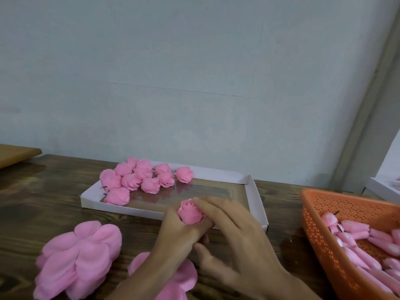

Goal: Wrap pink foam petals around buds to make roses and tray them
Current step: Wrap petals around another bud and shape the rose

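rose in hand: pink foam rose (191, 215), held just in front of the tray's near wall, bloom up & tilted a bit away from the person.
left hand: left hand (173, 232) curled round the rose's lower half from the left; fingers pressed onto the petals, pinching it.
right hand: right hand (227, 226) cupped vs the rose's right side, fingertips touching the top petals; also pressed on, not spread.
axis: rose's long axis runs base-to-bloom, roughly upright; base hidden inside the grip, can't tell if a stem pokes out.
tray: white cardboard tray (256, 200) lies straight beyond the hands; finished roses (138, 180) bunched in its far-left corner, right part bare.
nearer hand: both on the rose; open floor sits nearer the right hand, imo.
next supply: loose petal stack (80, 258) near-left, bud basket (324, 230) on the right.
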Demonstrator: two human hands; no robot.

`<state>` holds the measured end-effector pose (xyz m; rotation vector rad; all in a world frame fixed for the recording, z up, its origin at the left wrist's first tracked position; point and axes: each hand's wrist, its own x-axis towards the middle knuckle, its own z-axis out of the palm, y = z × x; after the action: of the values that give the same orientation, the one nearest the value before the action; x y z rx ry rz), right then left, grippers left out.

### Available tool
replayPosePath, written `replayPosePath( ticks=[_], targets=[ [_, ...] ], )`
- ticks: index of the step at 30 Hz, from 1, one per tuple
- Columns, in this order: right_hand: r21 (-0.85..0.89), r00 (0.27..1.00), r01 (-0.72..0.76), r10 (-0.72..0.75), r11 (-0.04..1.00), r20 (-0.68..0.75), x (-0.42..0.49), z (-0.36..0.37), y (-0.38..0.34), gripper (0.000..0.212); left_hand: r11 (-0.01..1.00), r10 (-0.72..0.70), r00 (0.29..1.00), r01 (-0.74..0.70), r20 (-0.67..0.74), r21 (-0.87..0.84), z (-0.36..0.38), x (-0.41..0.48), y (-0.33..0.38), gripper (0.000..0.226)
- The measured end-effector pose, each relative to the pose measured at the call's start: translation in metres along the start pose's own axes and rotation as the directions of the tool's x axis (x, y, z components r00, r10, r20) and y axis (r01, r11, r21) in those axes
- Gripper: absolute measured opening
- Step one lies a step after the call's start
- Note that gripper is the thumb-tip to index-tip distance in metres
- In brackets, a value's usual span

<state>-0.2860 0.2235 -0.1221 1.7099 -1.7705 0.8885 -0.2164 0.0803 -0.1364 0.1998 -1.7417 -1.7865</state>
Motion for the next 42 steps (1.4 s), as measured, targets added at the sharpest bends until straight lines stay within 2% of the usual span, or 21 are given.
replayPosePath(
  ticks=[6,11,15,19,22,24,26,28,30,32,35,39,42],
  targets=[
    [-0.066,1.000,0.007,-0.005,0.998,0.025,0.001,-0.003,-0.002,0.056,0.995,0.051,0.996,-0.044,0.077,-0.086,0.001,-0.002,0.003,0.013],
    [-0.053,0.994,-0.058,0.062,0.997,0.089,0.003,-0.009,-0.005,0.068,0.999,0.008,0.996,-0.004,0.086,-0.049,0.000,-0.001,0.001,0.027],
    [-0.061,0.990,-0.046,0.054,0.997,0.127,0.001,-0.005,-0.007,0.050,1.000,-0.020,0.987,0.021,0.162,-0.009,0.003,-0.004,0.004,0.020],
    [0.018,0.995,-0.087,0.086,0.996,0.055,-0.003,0.000,-0.004,0.059,0.993,-0.086,0.991,0.094,0.103,-0.070,0.002,-0.002,-0.003,0.030],
    [0.121,0.980,-0.198,0.198,0.973,0.010,-0.005,0.010,-0.006,0.063,0.973,-0.131,0.990,0.139,0.055,-0.187,-0.002,0.003,-0.004,0.040],
    [0.186,0.943,-0.320,0.331,0.929,-0.029,-0.009,0.018,-0.009,0.059,0.950,-0.131,0.991,0.115,-0.034,-0.290,-0.005,0.007,-0.007,0.050],
    [0.272,0.865,-0.479,0.502,0.835,-0.019,-0.009,0.023,-0.014,0.060,0.920,-0.120,0.983,0.058,-0.137,-0.388,-0.004,0.010,-0.007,0.057],
    [0.320,0.825,-0.538,0.565,0.780,0.013,-0.009,0.027,-0.019,0.060,0.892,-0.103,0.979,0.014,-0.174,-0.451,0.001,0.010,-0.007,0.055],
    [0.381,0.813,-0.550,0.580,0.743,0.043,-0.008,0.031,-0.025,0.056,0.872,-0.117,0.979,0.021,-0.166,-0.490,0.006,0.008,-0.004,0.046],
    [0.479,0.784,-0.576,0.613,0.662,0.096,-0.006,0.033,-0.028,0.052,0.855,-0.142,0.977,0.040,-0.159,-0.518,0.007,0.006,-0.002,0.046],
    [0.591,0.718,-0.614,0.681,0.523,0.144,-0.007,0.035,-0.029,0.041,0.885,-0.167,0.974,0.080,-0.151,-0.459,0.008,0.003,0.000,0.043],
    [0.680,0.680,-0.603,0.715,0.416,0.166,-0.008,0.036,-0.029,0.035,0.902,-0.155,0.986,0.116,-0.061,-0.416,0.013,-0.005,0.005,0.040],
    [0.768,0.680,-0.550,0.709,0.328,0.185,-0.001,0.029,-0.019,0.029,0.861,-0.147,0.987,0.157,0.058,-0.485,0.004,0.004,0.010,0.052]
  ],
)
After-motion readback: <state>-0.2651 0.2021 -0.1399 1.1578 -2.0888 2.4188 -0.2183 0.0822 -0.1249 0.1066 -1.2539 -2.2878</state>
